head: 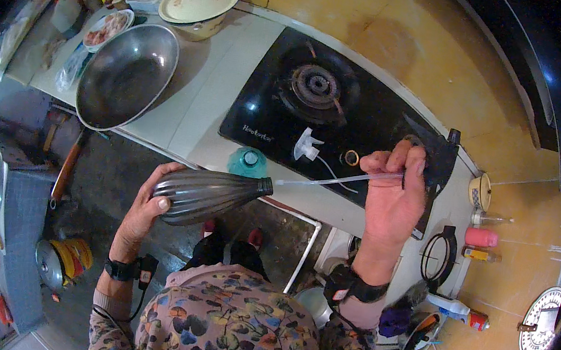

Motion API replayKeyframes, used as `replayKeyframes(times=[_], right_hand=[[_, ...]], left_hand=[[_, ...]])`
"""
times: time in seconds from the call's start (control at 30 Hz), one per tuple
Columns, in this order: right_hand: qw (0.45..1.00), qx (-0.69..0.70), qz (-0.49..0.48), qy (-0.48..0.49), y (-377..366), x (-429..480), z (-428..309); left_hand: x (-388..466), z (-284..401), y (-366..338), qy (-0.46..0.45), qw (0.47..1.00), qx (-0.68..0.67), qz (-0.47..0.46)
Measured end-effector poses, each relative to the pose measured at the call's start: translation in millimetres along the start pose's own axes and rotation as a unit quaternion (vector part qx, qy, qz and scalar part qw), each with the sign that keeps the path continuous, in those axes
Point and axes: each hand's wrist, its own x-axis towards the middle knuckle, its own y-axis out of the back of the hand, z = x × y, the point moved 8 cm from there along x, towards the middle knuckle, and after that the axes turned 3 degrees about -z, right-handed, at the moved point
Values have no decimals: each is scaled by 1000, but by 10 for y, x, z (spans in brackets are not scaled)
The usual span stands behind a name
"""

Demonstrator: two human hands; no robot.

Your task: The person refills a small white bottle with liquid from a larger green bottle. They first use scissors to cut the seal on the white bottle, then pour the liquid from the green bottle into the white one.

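My left hand [147, 199] grips a dark, ribbed plastic bottle [207, 193], tilted on its side with its open neck pointing right. My right hand [396, 192], raised over the front of the black gas hob [267, 107], holds a dark spray head, largely hidden by the fingers. From it a translucent dip tube [321, 180] runs left, its tip just short of the bottle's mouth. A white trigger sprayer [307, 144] with its own thin tube lies on the hob, beside a small ring [351, 157]. Behind the ribbed bottle stands a teal bottle [248, 162].
A wok [126, 77] sits on the counter at the left, its handle overhanging the edge. Behind it are a lidded enamel pot [198, 5] and a bowl of meat [108, 30]. A loose pan support [440, 258] and several bottles stand at the right by the wall.
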Motion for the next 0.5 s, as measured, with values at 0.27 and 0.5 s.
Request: replayKeyframes(times=[0.27,0.5], right_hand=[[999,38,-6,-5,-58,5,132],[998,61,4,-23,-41,-4,175]], left_hand=[[-38,-33,-21,7,1000,10,1],[-63,-44,-31,-6,1000,19,8]])
